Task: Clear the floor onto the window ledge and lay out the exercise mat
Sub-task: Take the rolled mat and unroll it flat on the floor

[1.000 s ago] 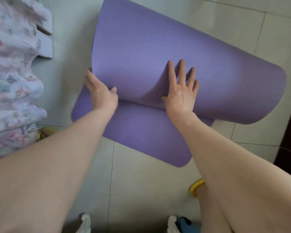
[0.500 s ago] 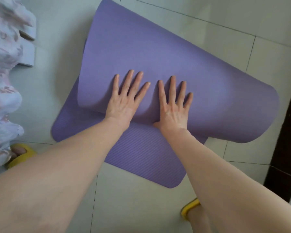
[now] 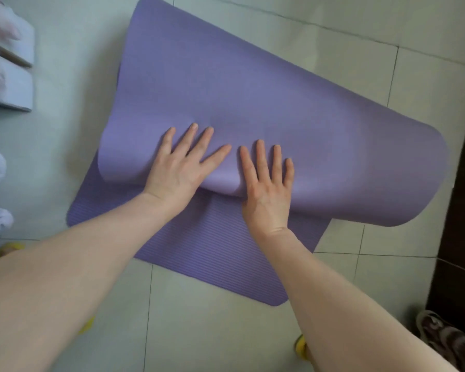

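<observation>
mat: purple exercise mat [image 3: 253, 84] on the tiled floor [image 3: 226, 331], part unrolled, ribbed near end flat, the rest a curled hump
why: curl likely springs back, so both palms bear down at its near edge to flatten and push it out
left hand [image 3: 177, 170]: fingers straight and spread, flat on the curl, gripping nothing
right hand [image 3: 266, 186]: same, flat beside the left, fingers nearly touching it
step: unrolling, roughly midway
ledge: not in view

No legible text, brand or number on the mat [image 3: 253, 89] or the floor [image 3: 226, 331], edges perhaps too blurred.
</observation>
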